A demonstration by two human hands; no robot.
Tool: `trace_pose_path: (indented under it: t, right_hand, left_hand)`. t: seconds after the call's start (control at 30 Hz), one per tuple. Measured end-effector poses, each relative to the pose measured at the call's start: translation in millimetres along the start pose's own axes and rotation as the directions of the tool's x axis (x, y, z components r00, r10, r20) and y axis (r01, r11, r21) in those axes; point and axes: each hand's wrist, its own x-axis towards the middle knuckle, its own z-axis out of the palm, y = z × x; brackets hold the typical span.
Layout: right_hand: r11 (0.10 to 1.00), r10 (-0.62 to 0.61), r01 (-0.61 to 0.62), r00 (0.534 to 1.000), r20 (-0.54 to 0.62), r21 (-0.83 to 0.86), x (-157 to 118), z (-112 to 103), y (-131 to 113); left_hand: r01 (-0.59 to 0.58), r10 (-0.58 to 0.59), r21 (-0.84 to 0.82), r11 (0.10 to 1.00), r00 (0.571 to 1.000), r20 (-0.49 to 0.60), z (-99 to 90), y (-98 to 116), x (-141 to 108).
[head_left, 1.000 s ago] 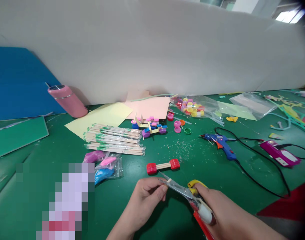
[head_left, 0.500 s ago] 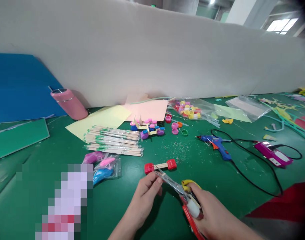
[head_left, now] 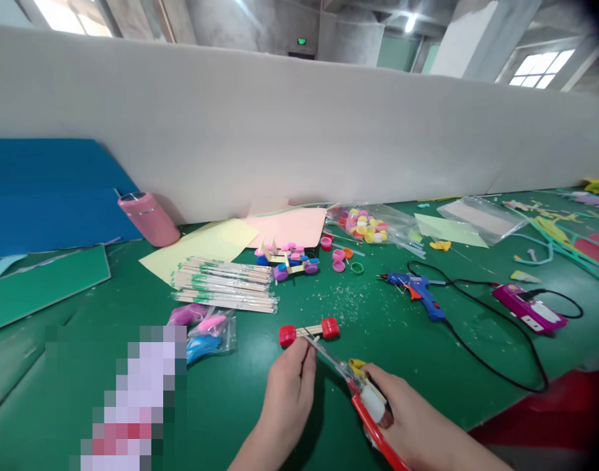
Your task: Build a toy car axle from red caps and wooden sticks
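- My left hand (head_left: 289, 386): finger and thumb pinched on a wooden stick (head_left: 317, 339); only its pale end shows, by the tips of the scissors (head_left: 361, 409).
- My right hand (head_left: 402, 409): closed round the scissors' red and yellow handles, blades angled toward my left fingertips. I cannot tell whether they bite the stick.
- White object (head_left: 372, 404) also within my right grip; identity unclear.
- Just beyond my left fingertips: red-ended piece (head_left: 313, 329), two red blocks joined by wooden rods, lying on the green table (head_left: 220, 412).
- To its left: bagged packets (head_left: 201, 347), pink, purple and blue; behind these, wrapped sticks (head_left: 225, 284) in a row.
- To its right: blue glue gun (head_left: 421, 294) on its side, nozzle pointing left, near a purple power strip (head_left: 529, 307).
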Motion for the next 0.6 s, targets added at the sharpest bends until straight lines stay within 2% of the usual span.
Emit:
trace_pose_path:
  t: [0.1,0.23,0.4,0.6]
  right_hand:
    - [0.999,0.028,-0.028,1.000,-0.014,-0.016,1.2,1.1,-1.3]
    - [0.998,0.056,-0.056,0.998,-0.011,-0.009,2.5,2.3,-4.6]
    - [0.999,0.032,-0.032,0.999,0.042,-0.008,4.5,-1.1,-8.0]
    - [0.999,0.035,-0.037,0.995,0.094,0.020,8.5,-0.8,-13.4]
  left_hand:
    - [-0.038,0.045,0.093,0.995,0.996,-0.073,2.9,0.0,-0.2]
    - [-0.052,0.060,0.109,0.993,0.995,-0.074,1.3,0.4,0.7]
    - [-0.037,0.038,-0.017,0.999,0.999,0.026,-7.1,2.5,3.2]
    - [0.070,-0.054,-0.180,0.981,0.994,0.090,-16.9,4.7,5.2]
